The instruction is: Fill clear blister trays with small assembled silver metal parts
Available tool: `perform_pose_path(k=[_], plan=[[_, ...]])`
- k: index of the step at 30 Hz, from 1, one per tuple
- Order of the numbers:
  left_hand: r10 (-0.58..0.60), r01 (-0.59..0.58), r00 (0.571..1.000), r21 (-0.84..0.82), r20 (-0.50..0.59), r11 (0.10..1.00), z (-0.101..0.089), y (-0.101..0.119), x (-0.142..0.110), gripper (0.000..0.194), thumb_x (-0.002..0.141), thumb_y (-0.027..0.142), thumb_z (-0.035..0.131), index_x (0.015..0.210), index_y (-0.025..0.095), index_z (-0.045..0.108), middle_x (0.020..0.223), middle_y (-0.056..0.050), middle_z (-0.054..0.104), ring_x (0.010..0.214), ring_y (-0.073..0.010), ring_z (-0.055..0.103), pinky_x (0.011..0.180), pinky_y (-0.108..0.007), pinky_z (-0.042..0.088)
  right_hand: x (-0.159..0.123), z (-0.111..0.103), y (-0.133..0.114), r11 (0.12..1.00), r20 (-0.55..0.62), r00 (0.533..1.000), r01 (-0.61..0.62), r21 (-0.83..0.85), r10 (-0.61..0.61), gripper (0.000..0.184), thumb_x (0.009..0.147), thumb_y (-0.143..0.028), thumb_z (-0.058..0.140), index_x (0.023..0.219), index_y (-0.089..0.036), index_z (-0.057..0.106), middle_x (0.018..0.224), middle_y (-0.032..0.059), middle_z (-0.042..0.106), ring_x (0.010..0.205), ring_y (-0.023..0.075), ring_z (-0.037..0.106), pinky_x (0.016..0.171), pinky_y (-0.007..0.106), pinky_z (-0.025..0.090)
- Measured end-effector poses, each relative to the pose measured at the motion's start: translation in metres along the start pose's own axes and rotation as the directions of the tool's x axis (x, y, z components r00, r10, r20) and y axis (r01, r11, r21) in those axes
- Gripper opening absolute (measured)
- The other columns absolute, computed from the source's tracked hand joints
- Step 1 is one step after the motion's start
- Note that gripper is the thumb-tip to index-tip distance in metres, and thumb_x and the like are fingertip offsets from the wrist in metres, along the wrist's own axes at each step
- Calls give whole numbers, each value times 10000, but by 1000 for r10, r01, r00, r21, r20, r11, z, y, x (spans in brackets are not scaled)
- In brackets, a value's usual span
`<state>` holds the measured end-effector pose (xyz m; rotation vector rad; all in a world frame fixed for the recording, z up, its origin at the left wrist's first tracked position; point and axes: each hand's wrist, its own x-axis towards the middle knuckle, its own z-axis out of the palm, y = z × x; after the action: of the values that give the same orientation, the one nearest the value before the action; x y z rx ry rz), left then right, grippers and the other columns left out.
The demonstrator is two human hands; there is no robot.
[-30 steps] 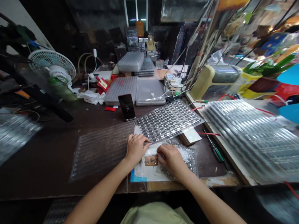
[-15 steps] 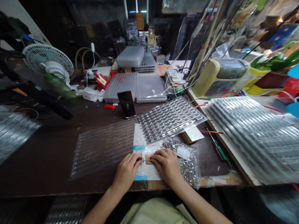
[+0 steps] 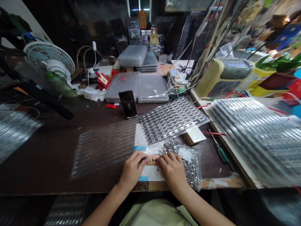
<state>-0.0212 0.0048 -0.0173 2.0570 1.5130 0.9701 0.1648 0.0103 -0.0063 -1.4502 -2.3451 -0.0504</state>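
My left hand (image 3: 131, 169) and my right hand (image 3: 172, 169) meet at the front edge of the dark table (image 3: 47, 157), fingers pinched together on a small tan piece (image 3: 151, 160) that lies on a white sheet (image 3: 150, 175). Which small metal parts sit under the fingertips I cannot make out. Just right of my right hand lies a clear bag of small metal parts (image 3: 190, 163). Beyond my hands a clear tray filled with rows of metal parts (image 3: 171, 119) rests tilted on a white block (image 3: 194, 136). An empty clear ribbed tray (image 3: 105, 147) lies to the left.
A black phone (image 3: 128, 104) stands behind the trays. Closed clear tray boxes (image 3: 136, 86) are stacked at the back, a white fan (image 3: 49, 62) at the left. A stack of filled trays (image 3: 254, 131) covers the right. Screwdrivers (image 3: 217, 147) lie beside it.
My left hand pulled back from the filled tray's near corner to the tan piece. Both hands now pinch it together, slightly further from me than half a second ago.
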Motion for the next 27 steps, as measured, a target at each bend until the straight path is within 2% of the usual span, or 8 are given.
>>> perform_pose_path(k=[5,8,12,15,17,23,27], plan=[[-17,18,1000,-47,18,999,10,5,6,111,850,191,583,919,207,667,895,-33,655,861,-167,624,799,-277,493,5,6,-5,990,53,998,-23,-141,31,100,778,-191,683,717,-193,604,682,22,605,722,203,476,664,342,266],[-7,7,1000,-30,15,1000,14,6,6,122,845,205,597,927,221,685,888,-34,660,838,-169,622,784,-283,494,6,9,-3,988,77,996,-40,-147,52,94,799,-157,635,717,-179,594,693,41,610,724,208,491,655,339,280],[27,-27,1000,17,16,999,15,9,7,152,841,218,609,955,263,698,852,-19,657,807,-163,617,727,-268,488,2,6,8,990,71,994,-91,110,83,84,855,-161,538,786,-183,581,732,30,617,721,180,517,644,308,333],[42,-42,999,53,10,998,15,12,8,159,846,234,604,964,280,700,832,-14,652,793,-161,612,703,-265,481,-2,-1,17,939,35,994,-108,327,102,158,891,-146,451,945,-188,594,832,45,631,774,174,540,680,295,403],[45,-46,999,64,7,997,15,13,8,161,847,244,605,971,285,699,824,-12,649,789,-160,609,699,-264,480,-4,-5,20,910,19,995,-99,404,100,215,903,-149,420,1008,-198,601,881,62,632,817,185,546,715,307,437],[42,-45,998,81,38,996,16,16,8,148,861,228,579,947,251,698,805,-26,644,788,-171,600,717,-285,482,-4,-4,20,853,56,985,-167,494,160,140,897,-204,491,878,-207,629,820,31,654,780,167,563,699,283,434],[-29,28,999,-59,-21,998,15,12,9,132,869,229,561,897,204,687,845,-45,659,813,-171,616,746,-286,502,4,2,9,887,39,986,-165,432,164,63,847,-269,611,835,-244,668,814,-4,673,779,152,561,693,280,373]])
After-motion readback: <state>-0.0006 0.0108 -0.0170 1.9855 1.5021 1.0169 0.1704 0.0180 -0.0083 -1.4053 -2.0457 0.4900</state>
